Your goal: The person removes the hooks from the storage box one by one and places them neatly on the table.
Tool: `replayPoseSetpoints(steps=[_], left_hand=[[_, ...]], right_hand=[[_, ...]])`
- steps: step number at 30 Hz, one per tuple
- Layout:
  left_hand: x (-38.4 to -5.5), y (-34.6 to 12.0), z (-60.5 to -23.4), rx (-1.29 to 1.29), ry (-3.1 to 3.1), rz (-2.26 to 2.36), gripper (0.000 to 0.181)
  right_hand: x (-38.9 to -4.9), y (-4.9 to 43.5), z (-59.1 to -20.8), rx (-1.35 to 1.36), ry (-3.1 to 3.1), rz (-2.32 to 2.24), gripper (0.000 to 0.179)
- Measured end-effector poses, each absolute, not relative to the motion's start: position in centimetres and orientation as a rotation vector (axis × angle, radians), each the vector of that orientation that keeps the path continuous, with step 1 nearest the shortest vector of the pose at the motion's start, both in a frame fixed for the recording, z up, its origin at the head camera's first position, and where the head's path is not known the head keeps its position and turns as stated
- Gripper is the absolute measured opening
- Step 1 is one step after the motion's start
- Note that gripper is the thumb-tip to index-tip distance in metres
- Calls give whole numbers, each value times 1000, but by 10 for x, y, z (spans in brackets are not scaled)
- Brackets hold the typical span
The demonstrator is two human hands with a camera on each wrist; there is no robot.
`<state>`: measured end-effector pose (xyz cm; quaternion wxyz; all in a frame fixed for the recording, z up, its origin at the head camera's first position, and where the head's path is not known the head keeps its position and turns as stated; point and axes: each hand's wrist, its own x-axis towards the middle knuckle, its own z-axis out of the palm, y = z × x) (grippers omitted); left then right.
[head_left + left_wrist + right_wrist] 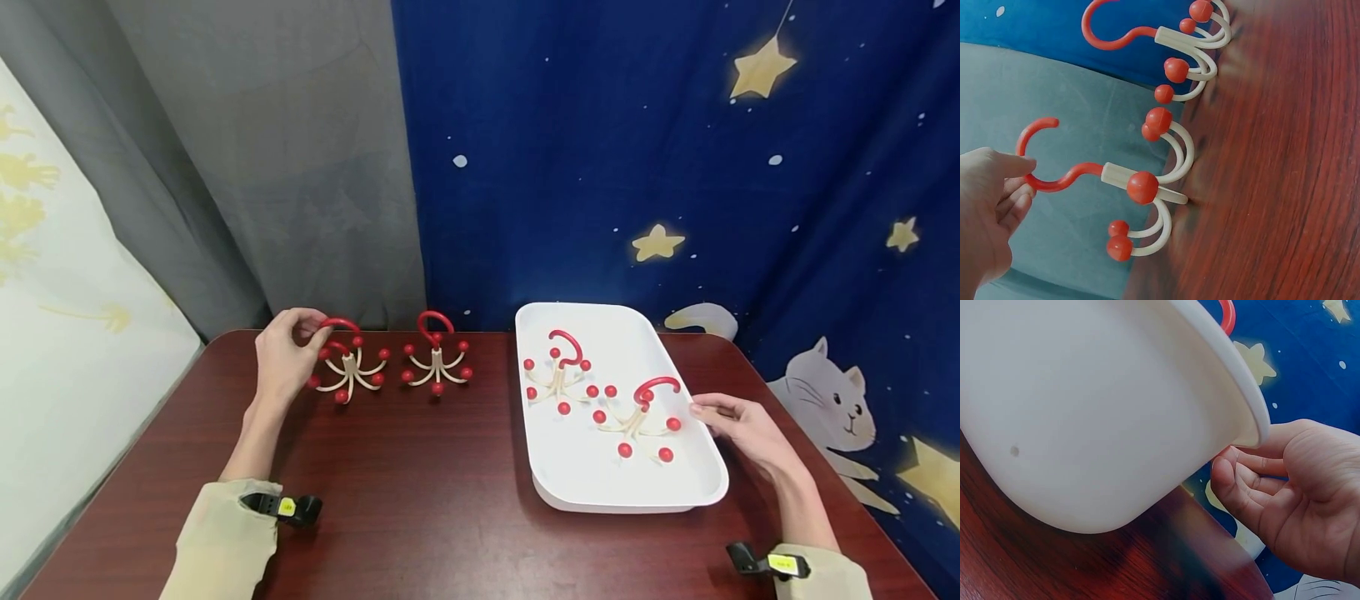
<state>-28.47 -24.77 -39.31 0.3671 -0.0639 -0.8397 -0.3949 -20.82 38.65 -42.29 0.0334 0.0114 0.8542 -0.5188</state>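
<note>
At the back left of the table, my left hand (283, 357) pinches the red hook of a small hook rack (348, 364). That rack has a cream stem and several curved arms tipped with red balls. In the left wrist view, thumb and fingertips meet on the hook's curve (1046, 185), and the foot of the stem is right at the tabletop. A matching rack (437, 360) stands just to its right. On the right, my right hand (753, 429) grips the right rim of a white tray (577, 471), with the fingers bent at the edge.
Two more racks of the same kind, one farther back (559, 382) and one nearer (633, 423), sit inside the tray. Grey and blue star-patterned curtains (525, 167) hang behind the dark red wooden table (420, 500).
</note>
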Motion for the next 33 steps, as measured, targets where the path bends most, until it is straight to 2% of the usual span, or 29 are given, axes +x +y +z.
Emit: replayPoseSetpoints(steps=[15, 33], left_hand=[[-277, -242, -372, -179, -2094, -1095, 11], [-268, -184, -361, -407, -2060, -1256, 13]], right_hand=[[-207, 384, -422, 45, 2615, -1613, 58], [-208, 386, -423, 40, 2640, -1603, 58]])
